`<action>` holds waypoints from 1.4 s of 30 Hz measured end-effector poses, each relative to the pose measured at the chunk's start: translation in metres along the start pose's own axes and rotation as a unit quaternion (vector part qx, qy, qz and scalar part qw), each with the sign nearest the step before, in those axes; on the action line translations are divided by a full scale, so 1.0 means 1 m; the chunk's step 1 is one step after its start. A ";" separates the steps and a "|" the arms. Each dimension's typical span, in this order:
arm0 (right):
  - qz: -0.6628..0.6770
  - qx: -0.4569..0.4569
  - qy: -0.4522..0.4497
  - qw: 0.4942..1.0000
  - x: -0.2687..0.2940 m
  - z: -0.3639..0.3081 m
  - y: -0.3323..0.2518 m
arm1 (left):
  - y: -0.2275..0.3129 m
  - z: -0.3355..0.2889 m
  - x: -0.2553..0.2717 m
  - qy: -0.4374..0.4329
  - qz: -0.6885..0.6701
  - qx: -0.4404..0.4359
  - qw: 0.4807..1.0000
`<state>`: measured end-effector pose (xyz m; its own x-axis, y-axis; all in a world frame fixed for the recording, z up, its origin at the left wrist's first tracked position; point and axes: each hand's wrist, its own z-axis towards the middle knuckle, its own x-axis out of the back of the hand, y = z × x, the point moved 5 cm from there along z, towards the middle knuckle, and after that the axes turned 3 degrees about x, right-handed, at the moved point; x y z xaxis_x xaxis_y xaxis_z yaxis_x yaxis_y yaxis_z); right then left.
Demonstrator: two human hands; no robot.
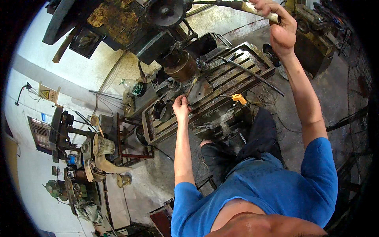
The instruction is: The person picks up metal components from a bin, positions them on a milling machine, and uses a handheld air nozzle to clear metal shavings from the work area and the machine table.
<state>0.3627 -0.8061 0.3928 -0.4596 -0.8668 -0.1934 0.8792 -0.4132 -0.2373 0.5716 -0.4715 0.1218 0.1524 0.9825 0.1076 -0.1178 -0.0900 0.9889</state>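
My left hand (181,106) is closed around the handle of a thin brush (192,87). Its pale tip points up toward the metal workpiece area below the machine's brownish round spindle head (181,66). Beside that hand, a dark round can (161,110) stands on the slotted machine table (167,124). High at the right, my right hand (282,29) has its fingers curled over the pale sleeve of a long lever handle (258,10), which runs left to the machine head (118,23). Small details under the spindle are too dark to make out.
A dark bar (256,75) lies across the table and sticks out past its front edge. A yellow-handled tool (239,98) sits at the front edge. Behind is a clear plastic bottle (132,87). Another machine (73,138) and a bucket (103,145) stand left.
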 end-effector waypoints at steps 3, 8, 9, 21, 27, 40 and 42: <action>-0.030 0.041 0.000 0.999 0.000 0.012 0.002 | 0.001 0.004 -0.003 0.000 0.010 -0.005 1.000; 0.028 0.114 0.001 0.993 -0.001 0.050 0.014 | 0.001 0.013 -0.013 -0.006 0.022 -0.001 1.000; -0.141 0.162 -0.030 0.976 -0.006 0.057 0.013 | -0.004 0.011 -0.005 0.004 0.018 0.001 1.000; -0.180 0.093 -0.011 0.979 -0.010 0.112 -0.004 | -0.012 0.018 0.023 0.091 0.142 -0.038 0.985; -0.157 -0.145 -0.251 0.944 0.029 -0.122 0.010 | 0.018 -0.021 0.087 0.172 0.234 -0.065 0.955; -0.062 -0.659 -0.135 0.738 0.012 -0.459 0.165 | 0.010 -0.002 0.133 0.137 0.653 -0.111 0.737; -0.113 -0.583 -0.171 0.786 0.013 -0.464 0.167 | 0.023 -0.011 0.137 0.151 0.648 -0.097 0.740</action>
<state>0.4453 -0.7575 -0.0912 -0.3511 -0.9149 0.1992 -0.0239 -0.2039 -0.9787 0.5789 -0.3375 0.1584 -0.4353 0.0866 0.8961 -0.1157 -0.9925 0.0397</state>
